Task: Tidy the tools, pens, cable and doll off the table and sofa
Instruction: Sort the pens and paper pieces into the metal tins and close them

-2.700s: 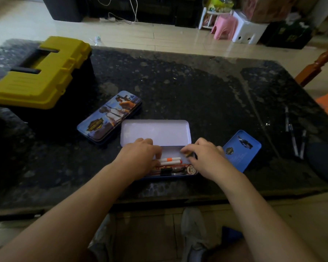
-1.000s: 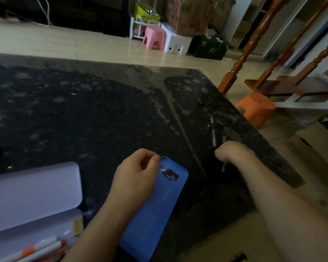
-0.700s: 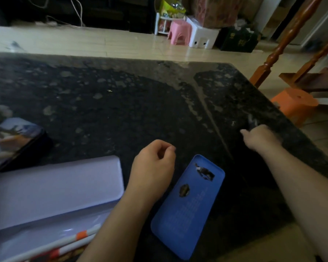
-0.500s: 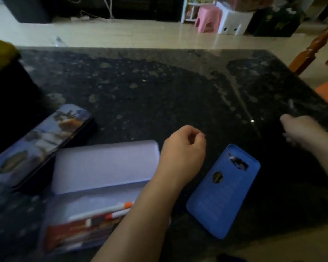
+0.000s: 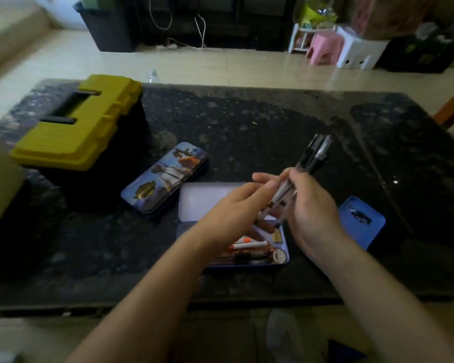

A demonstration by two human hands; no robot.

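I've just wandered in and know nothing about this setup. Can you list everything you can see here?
table: one, black speckled, middle of view.
toolbox: one, yellow lid on black body, table's far left.
closed pencil tin: one, blue with printed picture, right of the toolbox.
open pencil tin: one, pale inside, under the hands.
white pens: two, orange-banded, in the open pencil tin.
loose blue tin piece: one, blue, right of the open tin.
dark pens: a few, blurred, black, held above the open tin.
pink stool: one, pink, floor beyond the table.
white stool: one, white, beside it.
left hand: fingers straight, beside the dark pens.
right hand: grips the dark pens.
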